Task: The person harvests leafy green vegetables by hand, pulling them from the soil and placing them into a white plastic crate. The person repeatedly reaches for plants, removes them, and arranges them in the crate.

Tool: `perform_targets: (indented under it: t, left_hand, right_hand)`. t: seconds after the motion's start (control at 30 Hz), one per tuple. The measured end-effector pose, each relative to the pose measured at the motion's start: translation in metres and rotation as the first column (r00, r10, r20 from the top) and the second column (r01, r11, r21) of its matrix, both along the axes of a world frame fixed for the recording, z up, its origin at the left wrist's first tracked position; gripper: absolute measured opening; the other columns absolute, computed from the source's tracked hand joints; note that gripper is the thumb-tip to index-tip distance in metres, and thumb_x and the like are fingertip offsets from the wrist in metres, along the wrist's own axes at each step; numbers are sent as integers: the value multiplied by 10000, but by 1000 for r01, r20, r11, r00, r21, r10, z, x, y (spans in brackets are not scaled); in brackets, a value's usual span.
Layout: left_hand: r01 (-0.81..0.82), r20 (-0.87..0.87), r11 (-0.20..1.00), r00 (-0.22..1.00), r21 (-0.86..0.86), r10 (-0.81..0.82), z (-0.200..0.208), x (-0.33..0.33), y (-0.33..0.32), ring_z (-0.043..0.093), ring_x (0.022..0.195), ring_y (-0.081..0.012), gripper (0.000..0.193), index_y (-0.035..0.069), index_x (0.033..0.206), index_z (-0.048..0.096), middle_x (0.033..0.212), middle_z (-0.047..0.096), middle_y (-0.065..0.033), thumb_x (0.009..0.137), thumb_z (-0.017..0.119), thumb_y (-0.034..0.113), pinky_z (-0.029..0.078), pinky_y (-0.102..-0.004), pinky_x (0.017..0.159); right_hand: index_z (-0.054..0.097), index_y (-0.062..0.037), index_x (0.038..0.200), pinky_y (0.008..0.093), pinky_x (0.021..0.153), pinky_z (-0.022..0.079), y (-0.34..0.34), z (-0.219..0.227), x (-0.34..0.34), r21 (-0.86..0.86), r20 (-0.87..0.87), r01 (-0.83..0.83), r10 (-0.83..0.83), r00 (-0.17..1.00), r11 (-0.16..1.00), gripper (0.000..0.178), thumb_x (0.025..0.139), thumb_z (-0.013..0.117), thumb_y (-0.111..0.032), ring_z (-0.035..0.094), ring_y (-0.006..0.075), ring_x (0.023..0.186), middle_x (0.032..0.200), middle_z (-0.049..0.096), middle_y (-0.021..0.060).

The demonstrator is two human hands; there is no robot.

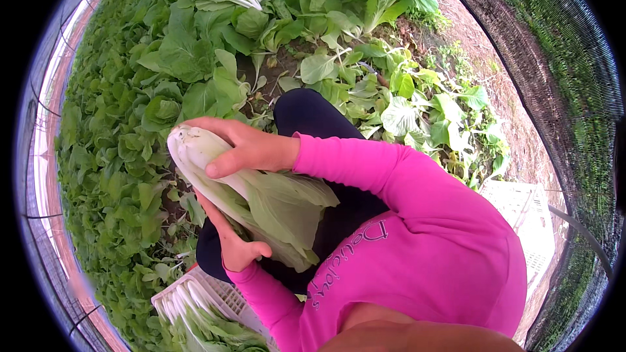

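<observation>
A long head of Chinese cabbage (215,156), with a white base and pale green leaves, lies tilted across my lap, its base toward the upper left. My right hand (251,148) is closed over the upper side near the base, thumb pressed along a white stalk. From the lower side my left hand (236,242) grips it, thumb standing out beside the leaves; its fingers are partly hidden under the head. The loose leaf ends (293,215) hang toward my pink shirt.
Below my left arm stands a pale crate (248,313) with several white-stemmed heads (189,303). Another white crate (521,215) is at the right. Dense leafy plants (117,156) grow at left; loose leaves (404,114) litter the soil beyond my knee (306,111). Dark netting (574,58) borders the right.
</observation>
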State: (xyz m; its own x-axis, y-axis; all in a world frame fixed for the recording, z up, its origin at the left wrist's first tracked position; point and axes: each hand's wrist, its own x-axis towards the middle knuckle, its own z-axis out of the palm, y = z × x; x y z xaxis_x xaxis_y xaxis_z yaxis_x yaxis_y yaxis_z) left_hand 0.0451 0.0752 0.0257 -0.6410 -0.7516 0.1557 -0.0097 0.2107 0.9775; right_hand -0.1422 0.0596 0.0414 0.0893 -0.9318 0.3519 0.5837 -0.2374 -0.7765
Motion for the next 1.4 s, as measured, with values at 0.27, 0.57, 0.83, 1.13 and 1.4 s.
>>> perform_targets:
  t: [0.27, 0.57, 0.83, 1.13, 1.4]
  left_hand:
    - [-281, -262, 928, 902, 245, 342, -29, -18, 45, 352, 1253, -260, 1272, 32, 1422, -23, 1381, 274, -144, 557, 868, 310, 324, -380, 1020]
    - [-673, -230, 735, 705, 79, 671, 11, 42, 74, 386, 1244, -211, 1103, 22, 1436, 53, 1375, 333, -144, 602, 773, 78, 354, -348, 1002]
    - [-675, 198, 494, 470, -548, 860, 13, 70, 75, 197, 1321, -408, 1117, 38, 1434, 53, 1391, 213, -224, 572, 719, 284, 200, -494, 1058]
    - [-846, -103, 229, 314, -482, 944, 35, 226, 133, 310, 1306, -336, 740, 2, 1348, 366, 1365, 395, -177, 777, 661, 368, 218, -406, 1076]
    - [-576, -72, -632, -707, -518, 704, -20, 404, 292, 578, 874, -162, 143, 29, 953, 656, 950, 632, -65, 854, 608, 120, 446, -290, 796]
  right_hand:
    - [382, 38, 1243, 269, 784, 473, 6, 19, 65, 320, -50, 157, -149, 988, 934, 662, 740, 736, -207, 572, 143, 910, 1060, 575, 127]
    - [223, 52, 1388, 328, 988, 355, 6, 25, 82, 39, -460, -426, 395, 795, 904, 1110, 630, 758, -557, 460, 205, 1171, 1332, 422, 138]
    - [344, 39, 1331, 339, 993, 362, 16, -3, 149, 106, -283, -513, 520, 806, 852, 899, 633, 805, -289, 457, 209, 1188, 1338, 430, 140]
    - [483, 36, 1164, 298, 825, 447, -7, 15, 244, 202, -297, -326, 375, 878, 924, 541, 712, 730, -131, 554, 173, 911, 1042, 572, 93]
    - [463, -1, 1225, 301, 786, 471, -55, 23, 336, -507, -710, -114, -339, 617, 854, 603, 705, 739, -129, 597, 173, 879, 1069, 594, 112]
